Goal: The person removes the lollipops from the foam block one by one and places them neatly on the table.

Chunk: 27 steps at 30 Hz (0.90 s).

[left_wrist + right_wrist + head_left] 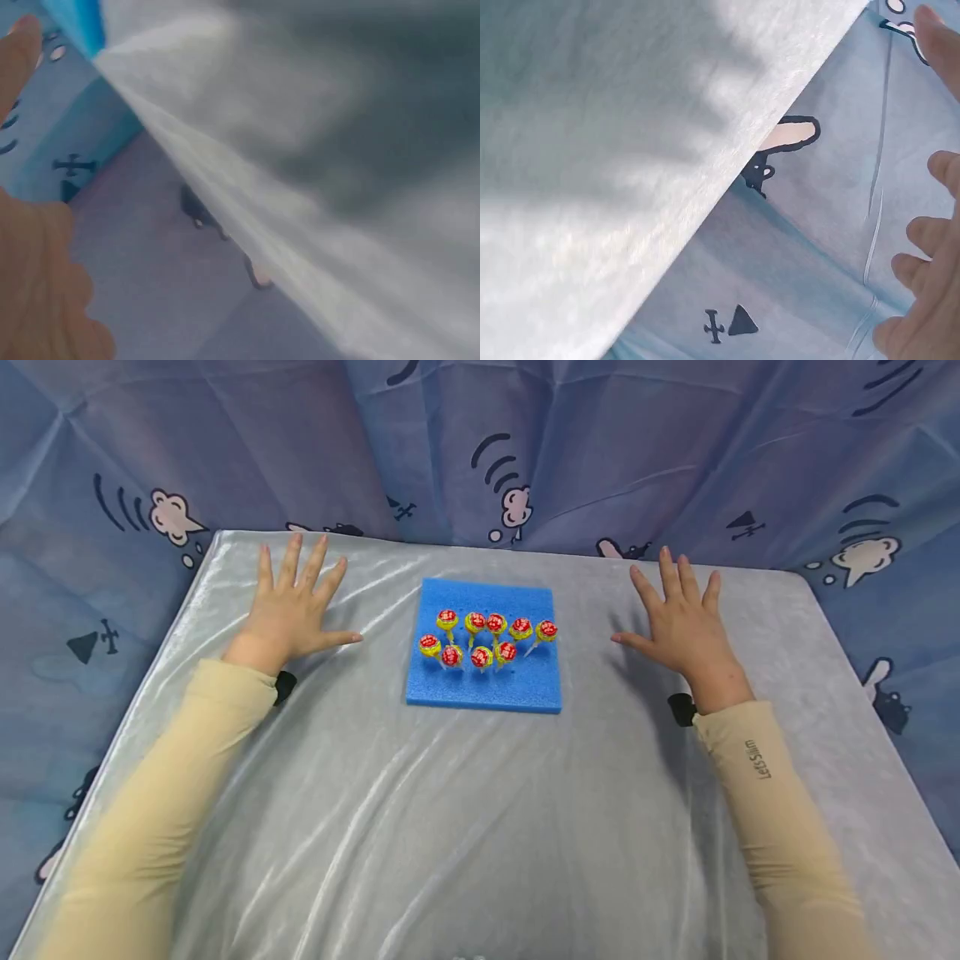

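A blue foam pad (483, 689) lies in the middle of the table, and several red and yellow lollipops (483, 639) stand stuck in it. My left hand (288, 606) lies flat on the silvery cloth to the pad's left, fingers spread and straight. My right hand (682, 622) lies flat to the pad's right in the same way. Neither hand holds anything. The left wrist view shows the left hand's palm and a finger (34, 247) beside the blurred cloth. Fingertips (930, 225) of the right hand show at the edge of the right wrist view.
The table (465, 827) is covered with a shiny grey cloth. A blue curtain (570, 452) with cartoon prints hangs round the back and both sides. Cream sleeves (780, 827) cover both forearms.
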Each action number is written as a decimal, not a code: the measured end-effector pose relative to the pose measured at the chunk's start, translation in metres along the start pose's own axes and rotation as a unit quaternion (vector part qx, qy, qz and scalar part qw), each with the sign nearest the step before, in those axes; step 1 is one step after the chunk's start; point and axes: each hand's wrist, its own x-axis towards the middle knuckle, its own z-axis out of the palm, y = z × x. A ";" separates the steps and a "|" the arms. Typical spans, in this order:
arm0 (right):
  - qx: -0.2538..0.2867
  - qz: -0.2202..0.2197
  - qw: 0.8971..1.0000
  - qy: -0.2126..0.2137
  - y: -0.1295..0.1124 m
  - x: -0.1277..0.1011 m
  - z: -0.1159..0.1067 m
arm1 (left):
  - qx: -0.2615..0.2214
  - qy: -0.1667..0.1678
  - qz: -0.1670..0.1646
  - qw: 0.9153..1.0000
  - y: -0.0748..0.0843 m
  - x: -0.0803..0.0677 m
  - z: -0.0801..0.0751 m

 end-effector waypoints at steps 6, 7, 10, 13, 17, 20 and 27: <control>0.154 -0.016 0.988 0.026 -0.010 -0.004 0.003 | -0.111 -0.016 0.001 0.994 0.038 -0.003 0.019; 0.192 -0.019 0.981 0.026 -0.013 -0.004 0.006 | -0.128 -0.024 0.003 0.992 0.045 -0.003 0.024; 0.282 -0.022 0.959 0.016 -0.025 -0.004 0.015 | -0.170 -0.046 0.009 0.984 0.066 0.000 0.035; 0.337 -0.027 0.941 0.024 -0.039 -0.002 0.025 | -0.201 -0.054 0.017 0.978 0.082 0.004 0.041; 0.431 -0.050 0.900 0.049 -0.054 0.001 0.032 | -0.227 -0.050 0.038 0.972 0.094 0.010 0.046; 0.503 -0.075 0.860 0.053 -0.062 0.003 0.036 | -0.236 -0.062 0.053 0.968 0.098 0.012 0.050; 0.596 -0.077 0.798 0.048 -0.076 0.011 0.052 | -0.247 -0.070 0.066 0.964 0.098 0.011 0.052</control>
